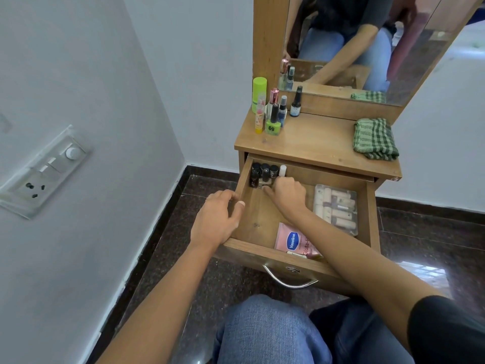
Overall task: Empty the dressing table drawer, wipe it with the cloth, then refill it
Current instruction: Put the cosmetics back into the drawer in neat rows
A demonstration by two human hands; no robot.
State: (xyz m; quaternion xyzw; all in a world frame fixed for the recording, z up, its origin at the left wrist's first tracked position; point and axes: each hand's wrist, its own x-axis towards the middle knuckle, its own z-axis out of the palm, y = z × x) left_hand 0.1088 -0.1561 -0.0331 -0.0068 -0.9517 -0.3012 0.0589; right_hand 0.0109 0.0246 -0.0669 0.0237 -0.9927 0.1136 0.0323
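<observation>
**K:** Just beyond the right hand's (287, 197) fingertips, at the far-left corner of the drawer (265, 254), stood the cluster of dark-capped bottles (263, 174). Upright, long axis vertical, packed touching each other. A white-capped one (282, 170) sat at the cluster's right end.

**R:** Which hand was nearer?

**K:** Right, clearly. Its fingers were curled down onto the nearest bottle; couldn't tell if the grip had actually closed. Left hand (217, 219) was draped loosely over the drawer's left wall, fingers bent, grasping nothing, probably steadying it.

**R:** So next pull would be up and back toward the body?

**K:** My guess, yes. Straight lift first, since the neighbours were tight and could tip.

**R:** Anything else left inside?

**K:** Clear case of tubes (336, 208) right of the right wrist, and a pink sachet (295, 241) under the right forearm, near the front wall. Emptying looked only partly done. Cloth (374, 139) lay folded on the tabletop (309, 143), well beyond both hands, unused.

**R:** Readable text?

**K:** "Vaseline" on the sachet, plus a partial "Gluta-". Green bottle (273, 127) on the tabletop had an S-type logo. Bottle caps in the drawer: too small to read.
</observation>
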